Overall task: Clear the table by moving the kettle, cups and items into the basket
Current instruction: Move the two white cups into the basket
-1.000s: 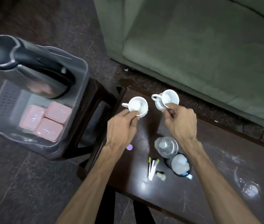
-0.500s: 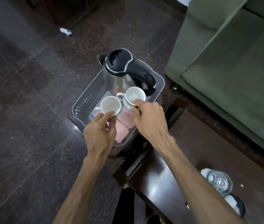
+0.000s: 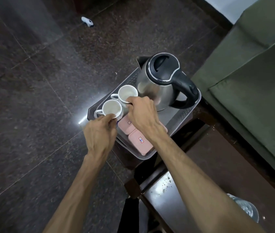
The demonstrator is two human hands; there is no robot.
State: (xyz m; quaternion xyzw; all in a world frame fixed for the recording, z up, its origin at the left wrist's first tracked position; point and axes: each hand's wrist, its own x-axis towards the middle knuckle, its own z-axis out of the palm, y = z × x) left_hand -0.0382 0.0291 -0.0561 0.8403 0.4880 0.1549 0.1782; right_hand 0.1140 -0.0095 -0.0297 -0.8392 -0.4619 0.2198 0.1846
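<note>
Both arms stretched forward over the basket [image 3: 186,113], palms down. Left hand [image 3: 100,132] pinching the near rim of one cup [image 3: 112,109], grip clenched on it between thumb and fingers. Right hand [image 3: 142,113] pinching the near rim of a second cup [image 3: 127,95] the same way, grip tight on it. Both cups upright, handles pointing away from the kettle [image 3: 160,81], held over the basket's left end, the second cup just beside the kettle; whether either touches the basket floor cannot be told. Kettle standing upright in the far part of the basket, lid shut. Pink boxes [image 3: 137,140] lying flat in the basket, nearer than the kettle, under the right wrist. Basket resting on a dark stool [image 3: 199,118]. Worktop [image 3: 217,174] nearer than the basket, a bottle [image 3: 246,209] on it. Sofa [image 3: 251,73] right of the basket; dark tiled floor [image 3: 32,98] to its left.
</note>
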